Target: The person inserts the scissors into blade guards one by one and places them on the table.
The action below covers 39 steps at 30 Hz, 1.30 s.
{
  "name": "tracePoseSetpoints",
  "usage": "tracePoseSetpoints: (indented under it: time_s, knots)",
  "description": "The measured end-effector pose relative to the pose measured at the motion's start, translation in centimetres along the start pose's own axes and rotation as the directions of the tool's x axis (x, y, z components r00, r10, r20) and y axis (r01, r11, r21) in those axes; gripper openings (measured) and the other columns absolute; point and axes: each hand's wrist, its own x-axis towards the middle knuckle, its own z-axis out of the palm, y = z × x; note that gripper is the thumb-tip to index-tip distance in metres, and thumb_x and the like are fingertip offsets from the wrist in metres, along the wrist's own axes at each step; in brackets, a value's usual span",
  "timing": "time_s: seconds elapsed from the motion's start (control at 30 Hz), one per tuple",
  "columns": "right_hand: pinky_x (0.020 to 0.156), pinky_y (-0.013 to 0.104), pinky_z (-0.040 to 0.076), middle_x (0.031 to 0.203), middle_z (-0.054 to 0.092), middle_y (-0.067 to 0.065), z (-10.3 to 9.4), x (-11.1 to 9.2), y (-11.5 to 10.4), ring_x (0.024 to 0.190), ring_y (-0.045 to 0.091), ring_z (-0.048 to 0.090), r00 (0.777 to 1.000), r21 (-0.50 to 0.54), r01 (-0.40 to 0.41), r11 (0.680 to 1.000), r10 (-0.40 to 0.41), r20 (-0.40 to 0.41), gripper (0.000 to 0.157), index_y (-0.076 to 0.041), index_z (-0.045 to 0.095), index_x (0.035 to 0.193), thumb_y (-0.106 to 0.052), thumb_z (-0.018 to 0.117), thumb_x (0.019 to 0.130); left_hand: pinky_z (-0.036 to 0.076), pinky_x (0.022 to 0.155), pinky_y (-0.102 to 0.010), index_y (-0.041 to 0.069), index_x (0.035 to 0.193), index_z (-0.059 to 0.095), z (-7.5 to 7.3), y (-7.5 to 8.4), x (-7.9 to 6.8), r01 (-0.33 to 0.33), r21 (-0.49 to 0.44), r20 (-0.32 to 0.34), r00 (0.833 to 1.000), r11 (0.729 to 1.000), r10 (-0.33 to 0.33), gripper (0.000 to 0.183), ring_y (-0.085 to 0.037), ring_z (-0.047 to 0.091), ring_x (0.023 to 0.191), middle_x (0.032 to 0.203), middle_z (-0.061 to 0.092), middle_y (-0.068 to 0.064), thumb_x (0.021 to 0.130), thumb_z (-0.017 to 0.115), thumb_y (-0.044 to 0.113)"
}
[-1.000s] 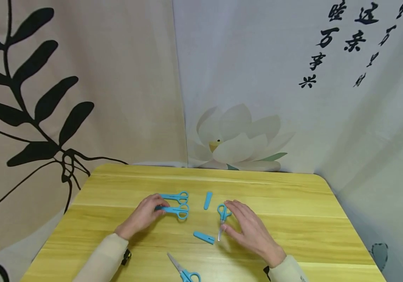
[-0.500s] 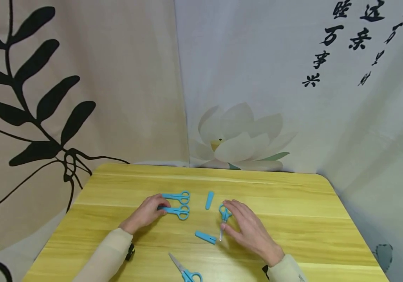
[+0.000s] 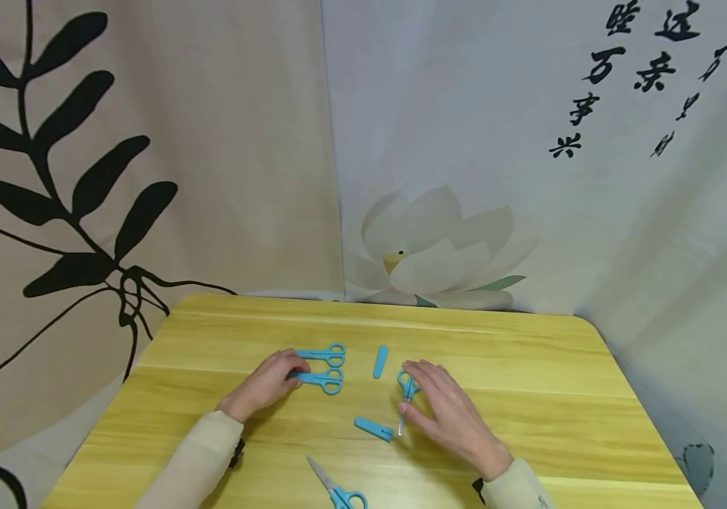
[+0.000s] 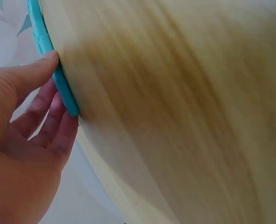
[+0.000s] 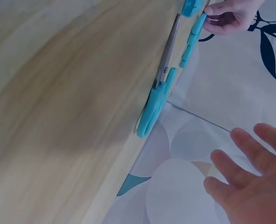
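In the head view, two pairs of blue scissors with covered blades lie side by side at left centre. My left hand (image 3: 268, 387) pinches the nearer pair (image 3: 325, 381) by its covered end; the left wrist view shows the thumb and fingers on either side of the blue cover (image 4: 63, 88). The farther pair (image 3: 321, 355) lies just beyond those fingertips. My right hand (image 3: 455, 417), fingers extended and spread, hovers beside an uncovered pair of scissors (image 3: 408, 386). The right wrist view shows a gap between that hand and these scissors (image 5: 152, 109).
One loose blue blade cover (image 3: 373, 429) lies by the uncovered scissors' tip, another (image 3: 380, 361) farther back. A second uncovered pair of scissors (image 3: 339, 490) sits at the front, cut off by the frame. A printed curtain (image 3: 242, 141) hangs behind the wooden table (image 3: 528, 382).
The head view has shifted slightly, so the table and scissors appear a little farther right. Both hands keep nearly the same place and pose.
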Motion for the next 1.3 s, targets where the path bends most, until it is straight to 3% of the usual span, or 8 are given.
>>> tracePoseSetpoints:
  time_s: [0.17, 0.47, 0.73, 0.97, 1.17, 1.3]
  knots:
    - [0.116, 0.057, 0.035, 0.148, 0.057, 0.012, -0.2, -0.2, 0.4, 0.137, 0.037, 0.051, 1.000, -0.018, -0.009, 1.000, 0.009, -0.007, 0.062, -0.005, 0.056, 0.146, -0.038, 0.074, 0.096, 0.054, 0.095, -0.046, 0.005, 0.124, 0.071, -0.1, 1.0, -0.1, 0.034, -0.004, -0.024, 0.999, 0.999, -0.034, 0.034, -0.025, 0.063, 0.110, 0.118, 0.065, -0.004, 0.092, 0.080, 0.011]
    - [0.118, 0.056, 0.032, 0.152, 0.053, 0.010, -1.1, -0.3, 1.3, 0.145, 0.037, 0.043, 0.999, -0.026, -0.034, 0.999, 0.035, 0.024, 0.061, -0.008, 0.054, 0.149, -0.040, 0.069, 0.099, 0.039, 0.110, -0.063, 0.005, 0.142, 0.060, -0.8, 5.1, -1.5, -0.049, 0.062, -0.135, 0.989, 0.997, 0.057, 0.062, -0.039, 0.050, 0.136, 0.148, 0.054, -0.014, 0.092, 0.082, 0.034]
    - [0.118, 0.061, 0.030, 0.157, 0.049, 0.010, -1.4, -0.1, 2.2, 0.149, 0.038, 0.036, 0.993, -0.004, -0.027, 1.000, 0.028, 0.117, 0.064, -0.008, 0.050, 0.152, -0.040, 0.067, 0.100, 0.034, 0.112, -0.068, 0.006, 0.147, 0.055, -0.3, 7.1, -3.2, -0.109, 0.063, -0.111, 0.987, 0.992, 0.115, 0.067, -0.042, 0.037, 0.147, 0.161, 0.041, -0.014, 0.094, 0.078, 0.039]
    - [0.119, 0.064, 0.026, 0.160, 0.045, 0.005, -0.7, -0.2, 2.8, 0.152, 0.034, 0.030, 0.962, 0.070, -0.056, 0.996, 0.035, 0.272, 0.063, -0.012, 0.049, 0.155, -0.046, 0.062, 0.103, 0.034, 0.112, -0.068, 0.005, 0.149, 0.052, 1.1, 7.8, -4.6, -0.132, 0.042, -0.101, 0.986, 0.990, 0.135, 0.069, -0.041, 0.038, 0.147, 0.162, 0.039, -0.014, 0.095, 0.075, 0.041]
    - [0.117, 0.068, 0.026, 0.159, 0.046, 0.005, -0.3, 0.4, 3.2, 0.152, 0.035, 0.030, 0.938, 0.071, -0.067, 0.995, 0.038, 0.346, 0.061, -0.011, 0.053, 0.152, -0.047, 0.061, 0.103, 0.034, 0.111, -0.068, 0.005, 0.148, 0.053, 2.1, 8.3, -5.2, -0.146, 0.051, -0.104, 0.983, 0.988, 0.151, 0.069, -0.043, 0.038, 0.146, 0.163, 0.038, -0.012, 0.094, 0.077, 0.039]
    - [0.118, 0.068, 0.024, 0.162, 0.043, 0.004, 0.1, 0.8, 3.4, 0.154, 0.034, 0.026, 0.904, 0.054, -0.076, 0.996, 0.046, 0.425, 0.066, -0.011, 0.049, 0.155, -0.053, 0.056, 0.104, 0.033, 0.113, -0.066, 0.005, 0.149, 0.051, 2.5, 8.7, -5.4, -0.162, 0.087, -0.094, 0.981, 0.983, 0.170, 0.072, -0.042, 0.036, 0.147, 0.164, 0.036, -0.013, 0.095, 0.074, 0.045]
